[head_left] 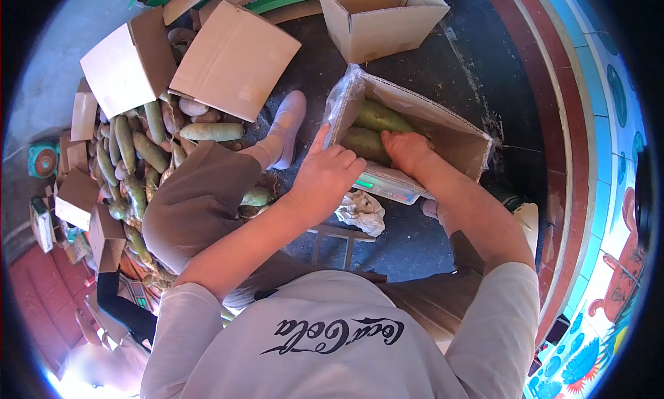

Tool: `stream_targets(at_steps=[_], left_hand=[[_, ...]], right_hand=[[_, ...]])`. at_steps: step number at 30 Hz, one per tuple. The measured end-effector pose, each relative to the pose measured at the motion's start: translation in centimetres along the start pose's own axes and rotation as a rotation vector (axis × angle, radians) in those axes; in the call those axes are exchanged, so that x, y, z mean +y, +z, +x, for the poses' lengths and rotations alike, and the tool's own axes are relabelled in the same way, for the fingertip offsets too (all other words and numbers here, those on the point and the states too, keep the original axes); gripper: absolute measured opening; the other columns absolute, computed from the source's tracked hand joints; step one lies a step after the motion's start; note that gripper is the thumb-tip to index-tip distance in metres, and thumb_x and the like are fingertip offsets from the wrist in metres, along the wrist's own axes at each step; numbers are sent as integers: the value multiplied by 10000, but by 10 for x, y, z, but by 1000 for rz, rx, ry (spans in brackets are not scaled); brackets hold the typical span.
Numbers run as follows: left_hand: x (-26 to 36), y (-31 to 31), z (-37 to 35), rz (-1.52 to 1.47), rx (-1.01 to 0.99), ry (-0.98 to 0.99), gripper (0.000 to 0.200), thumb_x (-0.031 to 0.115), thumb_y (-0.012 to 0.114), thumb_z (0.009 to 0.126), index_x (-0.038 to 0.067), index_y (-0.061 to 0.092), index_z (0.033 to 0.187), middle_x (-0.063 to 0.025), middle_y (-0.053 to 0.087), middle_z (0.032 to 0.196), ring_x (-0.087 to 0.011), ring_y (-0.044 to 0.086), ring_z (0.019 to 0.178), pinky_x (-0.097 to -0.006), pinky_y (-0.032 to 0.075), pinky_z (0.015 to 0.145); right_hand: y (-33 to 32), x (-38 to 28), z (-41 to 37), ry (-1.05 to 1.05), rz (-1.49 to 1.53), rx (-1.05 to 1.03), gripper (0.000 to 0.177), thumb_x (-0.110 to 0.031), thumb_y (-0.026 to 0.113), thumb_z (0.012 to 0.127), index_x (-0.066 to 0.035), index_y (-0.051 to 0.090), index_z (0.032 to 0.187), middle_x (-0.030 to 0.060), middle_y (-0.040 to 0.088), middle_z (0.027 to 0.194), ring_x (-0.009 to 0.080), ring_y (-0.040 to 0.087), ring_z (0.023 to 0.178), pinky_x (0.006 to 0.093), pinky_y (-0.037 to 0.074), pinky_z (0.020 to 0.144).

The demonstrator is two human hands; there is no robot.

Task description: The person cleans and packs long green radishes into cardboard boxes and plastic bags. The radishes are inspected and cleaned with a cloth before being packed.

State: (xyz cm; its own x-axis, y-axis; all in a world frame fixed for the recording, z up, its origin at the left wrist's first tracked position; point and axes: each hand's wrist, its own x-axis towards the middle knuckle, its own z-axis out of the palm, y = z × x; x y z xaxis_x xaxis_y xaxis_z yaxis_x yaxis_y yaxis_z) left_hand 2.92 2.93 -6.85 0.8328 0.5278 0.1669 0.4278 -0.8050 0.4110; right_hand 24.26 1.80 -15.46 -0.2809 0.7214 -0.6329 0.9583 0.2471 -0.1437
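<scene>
A cardboard box (443, 105) with clear plastic along its left side sits tilted in front of me, on or against a scale with a lit green display (364, 184). Inside it lie a long green gourd (379, 114) and a second green gourd (365, 143) beside it. My left hand (326, 169) is at the box's near left rim, index finger stretched along the outside and the other fingers bent over the edge. Reaching into the box, my right hand (409, 152) has its fingers curled against the nearer gourd; its fingertips are partly hidden.
Many long gourds (149, 150) are heaped on the floor at left, with cardboard boxes (235, 60) on and around them. Another open box (384, 25) stands beyond. A crumpled white cloth (361, 214) lies by a metal frame (332, 232). Another person's dark sleeve (114, 299) shows lower left.
</scene>
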Motion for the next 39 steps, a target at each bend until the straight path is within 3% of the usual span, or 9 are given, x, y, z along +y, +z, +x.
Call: stream_targets(at_steps=[9,15,18,24,29,32,35,38,39], left_hand=[[1,2,1,16,-74,-19,223,9,548,673,57,601,885,-50,565,791,-213,568,817,-521,242,1034],[5,1,0,52,-131,-26,229,28,554,694,64,608,914,-45,598,849,-203,572,841,-526,235,1032],[5,7,-2,88,3,28,119,51,541,674,71,576,786,-32,517,688,-207,547,743,-548,249,1017],[22,-31,-3,-93,113,-114,220,92,626,708,66,612,925,-75,613,833,-235,580,880,-532,255,1014],[21,-129,-25,-235,231,-299,272,63,636,750,50,605,1020,-107,632,933,-263,596,902,-451,326,986],[12,-174,-63,-392,592,-497,220,55,578,824,18,606,1038,-87,635,983,-153,575,929,-283,418,873],[-19,-198,-116,-350,889,-575,188,76,516,887,-21,601,1023,-82,633,980,-145,572,945,-260,442,836],[-44,-189,-174,-443,911,-805,218,127,511,899,0,600,1053,-99,636,999,-164,568,986,-291,389,932],[-54,-178,-192,-390,878,-843,214,133,534,891,-9,604,1035,-88,635,983,-147,583,934,-265,445,857]], right_hand=[[-8,6,10,-52,10,-103,497,-324,671,746,27,504,1056,179,636,928,312,615,896,386,495,762],[11,6,18,17,49,-91,490,-321,708,709,-13,542,1053,157,621,1024,301,594,969,394,488,793],[13,14,16,17,106,-84,540,-335,704,713,9,504,1078,187,621,981,324,594,943,399,477,799],[-14,20,-12,107,221,-109,389,-279,658,758,-29,567,1042,178,594,1067,317,553,1028,403,450,860],[-47,24,-102,31,461,534,197,-196,582,820,-21,578,912,199,601,877,376,571,845,419,455,737],[-62,7,-157,102,585,743,133,-137,569,836,-11,573,877,174,595,795,355,574,721,364,459,650],[-53,0,-193,215,746,877,123,-115,562,866,3,555,828,40,501,630,89,467,588,247,413,554],[-47,-11,-217,335,902,916,190,-163,552,888,-14,540,771,-6,454,601,59,405,553,220,359,505],[-39,-8,-221,339,897,931,208,-175,548,893,-18,535,757,-13,444,598,54,393,549,216,345,495]])
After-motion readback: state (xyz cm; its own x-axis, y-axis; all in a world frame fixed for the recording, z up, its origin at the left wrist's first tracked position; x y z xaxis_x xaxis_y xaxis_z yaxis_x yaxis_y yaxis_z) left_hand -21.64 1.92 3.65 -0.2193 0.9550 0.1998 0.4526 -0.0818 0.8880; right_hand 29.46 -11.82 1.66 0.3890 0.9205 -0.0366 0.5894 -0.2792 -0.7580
